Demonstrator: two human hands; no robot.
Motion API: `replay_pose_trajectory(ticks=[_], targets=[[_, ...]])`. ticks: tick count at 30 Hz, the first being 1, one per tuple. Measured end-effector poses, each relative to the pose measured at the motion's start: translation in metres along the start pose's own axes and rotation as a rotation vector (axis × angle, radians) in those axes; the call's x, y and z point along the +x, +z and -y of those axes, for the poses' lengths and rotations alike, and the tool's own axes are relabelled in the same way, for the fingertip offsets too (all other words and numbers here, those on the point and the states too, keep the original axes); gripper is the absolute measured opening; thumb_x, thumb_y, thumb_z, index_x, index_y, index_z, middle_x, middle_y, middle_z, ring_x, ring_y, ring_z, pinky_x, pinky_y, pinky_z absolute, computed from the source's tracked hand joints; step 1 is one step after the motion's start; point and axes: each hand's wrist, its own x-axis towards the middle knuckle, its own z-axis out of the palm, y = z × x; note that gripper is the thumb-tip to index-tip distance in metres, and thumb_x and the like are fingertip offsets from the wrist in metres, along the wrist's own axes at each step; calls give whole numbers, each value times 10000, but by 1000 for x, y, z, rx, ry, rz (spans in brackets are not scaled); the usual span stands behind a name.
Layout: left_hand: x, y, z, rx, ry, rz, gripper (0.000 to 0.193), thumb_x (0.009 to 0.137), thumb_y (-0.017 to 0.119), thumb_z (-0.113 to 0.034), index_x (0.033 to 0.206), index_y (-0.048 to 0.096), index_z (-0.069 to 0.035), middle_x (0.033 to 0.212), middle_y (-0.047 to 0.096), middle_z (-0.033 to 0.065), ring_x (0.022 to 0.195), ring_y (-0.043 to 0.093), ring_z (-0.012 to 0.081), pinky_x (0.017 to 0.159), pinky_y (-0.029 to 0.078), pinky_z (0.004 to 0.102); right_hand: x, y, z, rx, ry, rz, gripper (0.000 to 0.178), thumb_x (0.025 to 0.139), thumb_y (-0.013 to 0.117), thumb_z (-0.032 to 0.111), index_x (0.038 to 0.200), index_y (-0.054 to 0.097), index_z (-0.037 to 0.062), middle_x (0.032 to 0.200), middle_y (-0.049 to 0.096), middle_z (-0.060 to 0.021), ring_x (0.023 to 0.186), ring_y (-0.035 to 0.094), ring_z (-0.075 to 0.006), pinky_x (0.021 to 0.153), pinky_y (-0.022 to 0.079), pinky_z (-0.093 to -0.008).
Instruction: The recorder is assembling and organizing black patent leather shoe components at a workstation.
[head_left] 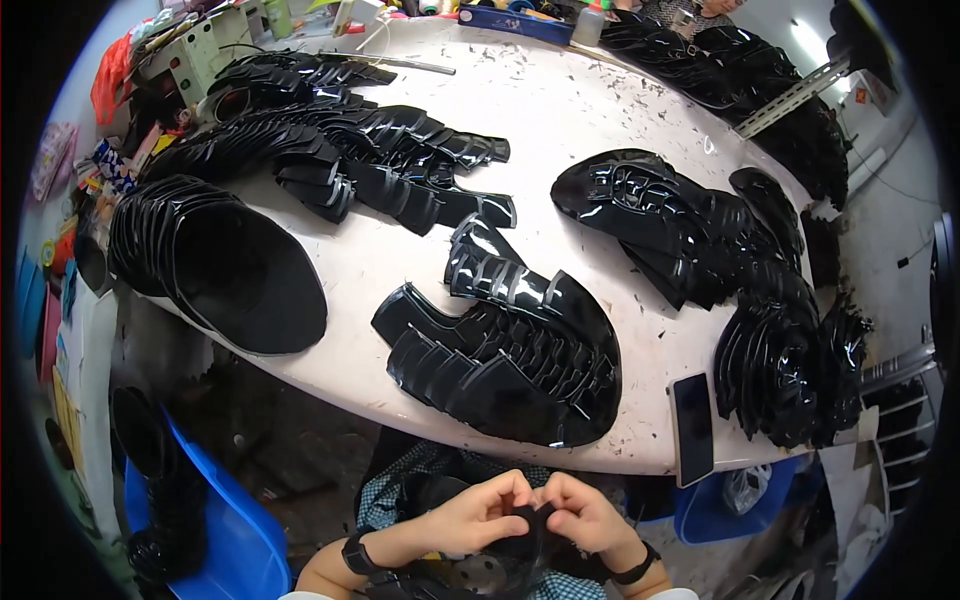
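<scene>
Close together over my lap, below the table's near edge, my left hand [490, 514] and my right hand [588, 516] are both closed. Thumbs and fingertips pinch a dark black piece [535, 535] between them, which hangs down against dark clothing. Its full shape is hard to make out. Just beyond the hands, a fanned pile of glossy black shoe-upper pieces [510, 395] lies on the table. A phone [691, 425] rests at the table's edge, to the right of this pile.
The pale table [400, 260] also bears a stack of black oval pieces [250, 270] at left, fanned black strips [330, 150] at far left and more glossy piles [690, 220] at right. Blue chairs [240, 540] flank me. A person [690, 14] sits at the far side.
</scene>
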Motion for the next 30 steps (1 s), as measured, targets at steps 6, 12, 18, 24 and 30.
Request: replay_pose_trajectory(ticks=[6, 12, 18, 24, 30], targets=[[-6, -5, -8, -167, 28, 36, 197, 811, 591, -68, 895, 414, -44, 870, 431, -14, 803, 424, 37, 719, 390, 188, 7, -6, 1, 191, 39, 174, 198, 842, 543, 108, 970, 414, 29, 902, 468, -4, 802, 432, -65, 717, 365, -197], [-25, -22, -51, 505, 162, -326, 256, 756, 593, 21, 1008, 550, 2, 913, 579, 89, 882, 573, 136, 757, 462, 249, -12, -31, -17, 177, 224, 254, 496, 721, 665, 27, 1164, 446, -24, 1006, 575, -73, 850, 538, -98, 704, 427, -201], [-42, -59, -40, 1325, 16, -26, 496, 726, 634, -354, 1089, 504, -41, 918, 556, 139, 891, 535, 298, 750, 440, 359, -2, -20, -12, 336, 143, 143, 461, 617, 775, 267, 897, 595, -51, 720, 615, -45, 663, 556, -85, 600, 431, -190], [-35, -41, -58, 1327, 48, -91, 321, 727, 638, -303, 910, 549, -55, 727, 571, 105, 656, 576, 298, 556, 455, 361, 4, -16, -34, 839, 118, 307, 610, 679, 677, 412, 1026, 546, -73, 1062, 557, -164, 969, 546, -250, 830, 442, -398], [-34, -22, -76, 1312, 5, -203, 271, 747, 619, -237, 903, 548, -27, 556, 546, 146, 512, 554, 314, 488, 444, 356, 14, -7, 19, 550, 168, 148, 523, 875, 386, 445, 1063, 480, -34, 887, 557, -107, 803, 556, -173, 749, 456, -308]])
